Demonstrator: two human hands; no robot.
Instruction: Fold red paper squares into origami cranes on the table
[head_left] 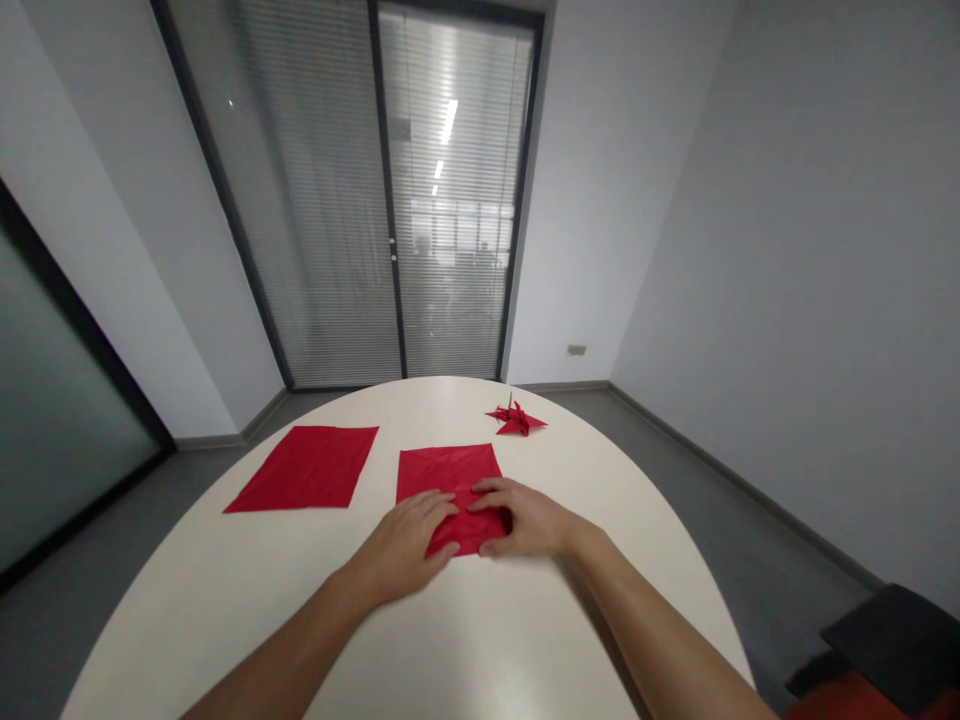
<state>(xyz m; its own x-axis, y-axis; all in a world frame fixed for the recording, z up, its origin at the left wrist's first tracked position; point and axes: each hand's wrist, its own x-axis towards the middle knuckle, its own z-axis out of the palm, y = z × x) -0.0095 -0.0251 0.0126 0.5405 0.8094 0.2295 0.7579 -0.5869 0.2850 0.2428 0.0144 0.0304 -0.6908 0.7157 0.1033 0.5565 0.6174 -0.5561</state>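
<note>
A red square sheet of paper (450, 467) with faint creases lies on the table in front of me. My left hand (416, 540) rests on its left part with the fingers stretched over it and the thumb by the near edge. On the right part, my right hand (517, 515) is arched, its fingertips on the paper and its thumb apart at the near edge. Both hands cover the sheet's near corners. Farther back stand red folded paper cranes (517, 417), overlapping, so their number is hard to tell.
Another red paper sheet (307, 468) lies flat at the left of the round white table (600, 490). A dark chair (896, 640) stands at the lower right. Beyond the table is a glass partition with blinds (457, 300).
</note>
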